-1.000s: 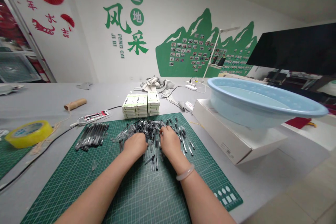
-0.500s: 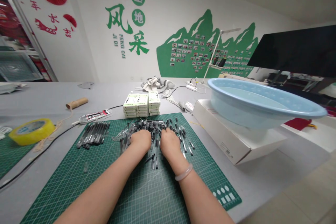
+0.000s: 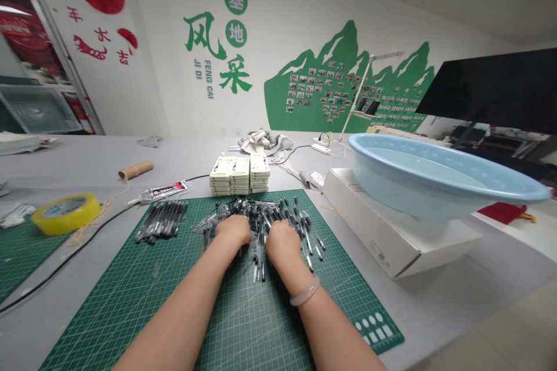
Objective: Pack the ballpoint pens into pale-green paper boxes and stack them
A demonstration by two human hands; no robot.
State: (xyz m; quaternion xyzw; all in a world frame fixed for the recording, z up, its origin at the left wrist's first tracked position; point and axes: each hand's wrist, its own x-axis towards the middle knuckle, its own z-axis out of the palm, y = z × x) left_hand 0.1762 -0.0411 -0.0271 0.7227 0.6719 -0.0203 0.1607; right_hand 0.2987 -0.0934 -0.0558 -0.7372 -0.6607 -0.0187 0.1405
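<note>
A heap of black-and-clear pens (image 3: 268, 211) lies spread over the upper part of a green cutting mat (image 3: 130, 301). My left hand (image 3: 234, 229) is at the heap's left-front side, its fingers curled down among the pens and mostly hidden. Close by on the right, my right hand (image 3: 282, 240) also curls into the pens, with a pale bangle (image 3: 305, 292) on its wrist. What either hand grips is hidden from above. Several pens point toward me between the hands. A neater row of pens (image 3: 162, 221) lies on the mat to the left.
Stacked small white boxes (image 3: 230, 175) stand behind the heap. To the right, a light blue basin (image 3: 391, 185) rests on a white carton (image 3: 369, 232). Yellow tape (image 3: 66, 213), a glue tube (image 3: 164, 191), a cardboard tube (image 3: 136, 170) and a black cable (image 3: 93, 233) lie left.
The view has shifted slightly, so the scene sits a little farther right. Both hands stay in the heap. A slanted dark piece below my left hand no longer shows there.
</note>
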